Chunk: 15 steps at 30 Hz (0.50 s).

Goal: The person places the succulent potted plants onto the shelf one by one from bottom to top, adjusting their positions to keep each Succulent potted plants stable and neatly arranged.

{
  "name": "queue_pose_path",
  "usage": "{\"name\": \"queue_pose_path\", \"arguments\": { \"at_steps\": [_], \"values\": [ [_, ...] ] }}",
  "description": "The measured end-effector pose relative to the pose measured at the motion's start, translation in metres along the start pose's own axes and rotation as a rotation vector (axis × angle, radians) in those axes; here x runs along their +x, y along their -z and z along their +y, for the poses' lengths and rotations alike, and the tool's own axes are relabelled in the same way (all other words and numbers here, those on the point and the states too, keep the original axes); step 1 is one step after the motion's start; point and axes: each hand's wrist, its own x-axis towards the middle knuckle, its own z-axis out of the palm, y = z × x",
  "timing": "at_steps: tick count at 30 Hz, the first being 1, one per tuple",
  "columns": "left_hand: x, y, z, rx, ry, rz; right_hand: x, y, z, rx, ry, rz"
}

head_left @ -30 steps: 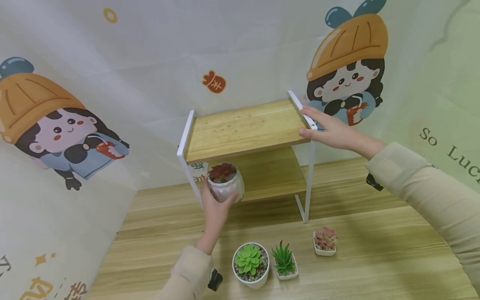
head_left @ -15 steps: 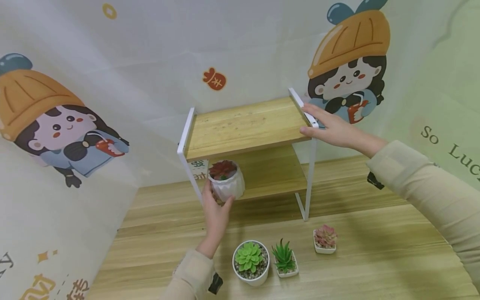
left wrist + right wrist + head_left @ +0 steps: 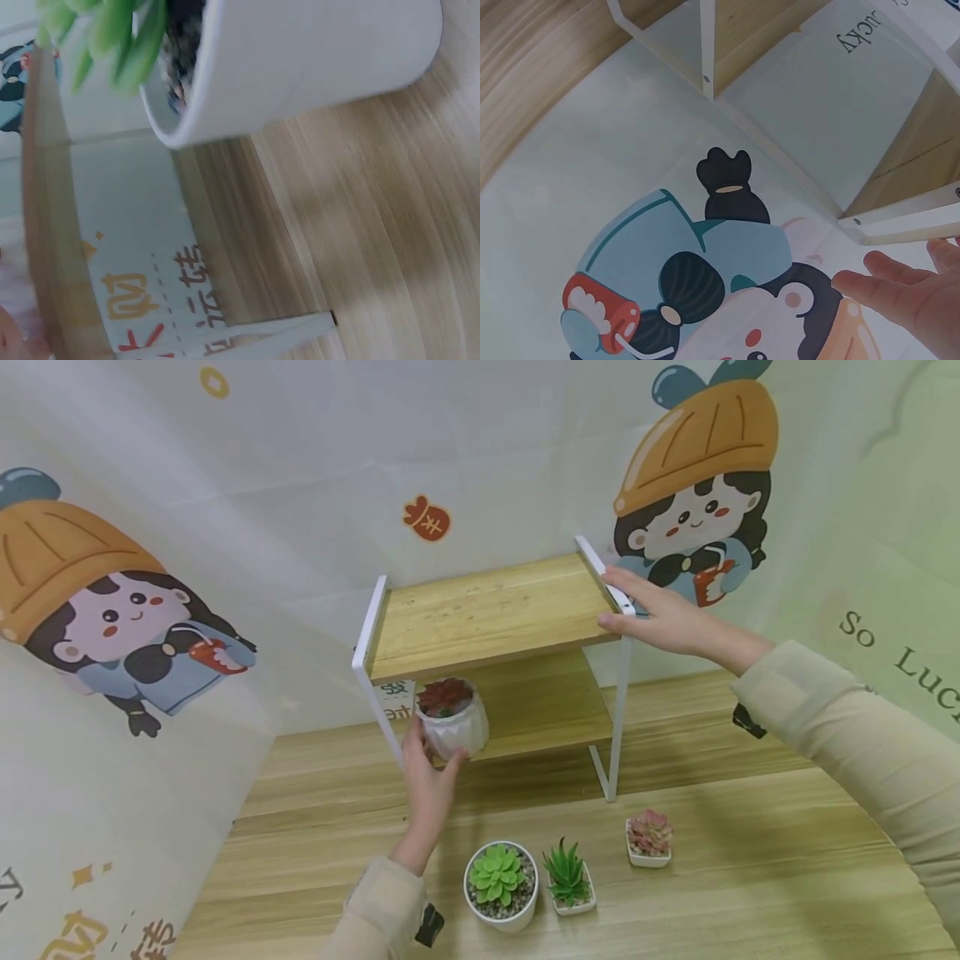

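Observation:
On the left end of the lower shelf, in the head view, is a white ribbed pot (image 3: 456,731) with a dark red succulent (image 3: 445,697). My left hand (image 3: 431,789) holds this pot from the front left, thumb at its lower front and fingers along its left side. Whether its base fully rests on the board is unclear. My right hand (image 3: 663,614) rests on the right end of the two-tier shelf (image 3: 487,618), with fingers extended over the white metal frame and thumb by the board's front edge. The right wrist view shows its fingers (image 3: 885,289) stretched out beside the frame.
On the wooden table (image 3: 300,860) stand a round white pot with a green succulent (image 3: 498,875), a small spiky plant (image 3: 567,875) and a pink succulent (image 3: 650,832). The round pot (image 3: 315,60) looms close in the left wrist view. A printed backdrop (image 3: 300,527) stands behind.
My left thumb has slid slightly lower on the ribbed pot, which shows a little more of its front. My right hand stays on the shelf's right end.

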Motion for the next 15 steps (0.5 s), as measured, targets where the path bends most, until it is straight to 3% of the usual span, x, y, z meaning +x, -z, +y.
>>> {"name": "queue_pose_path", "arguments": {
  "at_steps": [5,8,12,15],
  "values": [
    [-0.029,0.013,0.005,0.023,-0.032,-0.071,0.0,-0.001,0.001,0.006,-0.002,-0.002],
    [-0.055,0.027,0.002,0.019,0.012,-0.177,0.0,-0.002,0.0,0.011,0.0,0.0],
    [-0.089,0.046,-0.013,-0.051,0.129,-0.372,0.001,-0.002,0.0,0.015,0.005,0.003],
    [-0.115,0.051,-0.025,-0.099,0.191,-0.471,0.0,-0.001,0.0,0.023,0.002,0.008]
  ]
}}
